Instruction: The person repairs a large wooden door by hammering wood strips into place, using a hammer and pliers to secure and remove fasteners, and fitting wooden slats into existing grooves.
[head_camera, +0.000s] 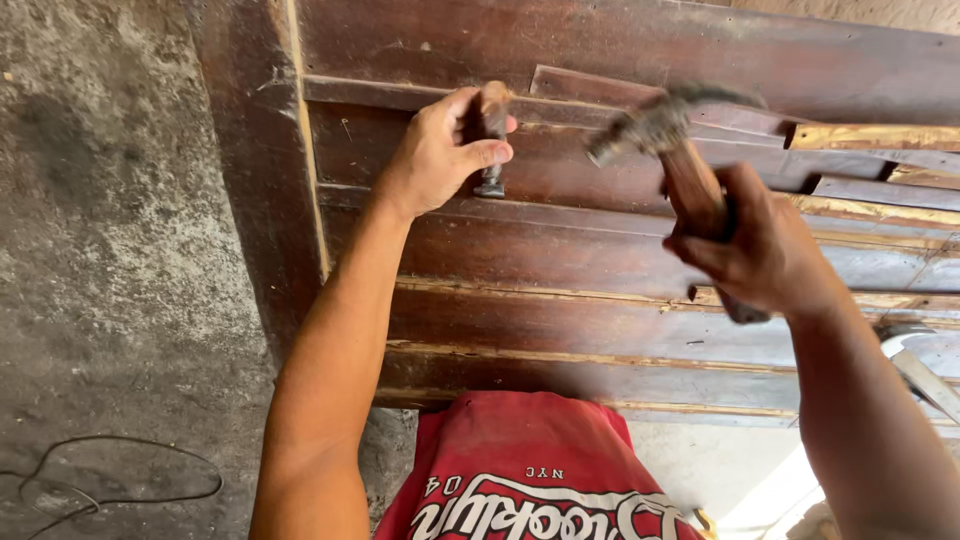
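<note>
Mid-chiseling here: left hand (440, 150) is wrapped tight around a wood-handled chisel (490, 135) set on the dark slatted panel (560, 320), right hand (760, 250) fist-gripping the raised hammer (665, 135), so I'd say a square hit on the chisel's butt comes next.

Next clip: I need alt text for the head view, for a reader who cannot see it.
Seen from above, a person's left hand holds a wood-handled chisel against dark slatted wooden panelling, while the right hand grips a motion-blurred hammer beside it. A red shirt and a loose cable on the concrete floor show below.
</note>
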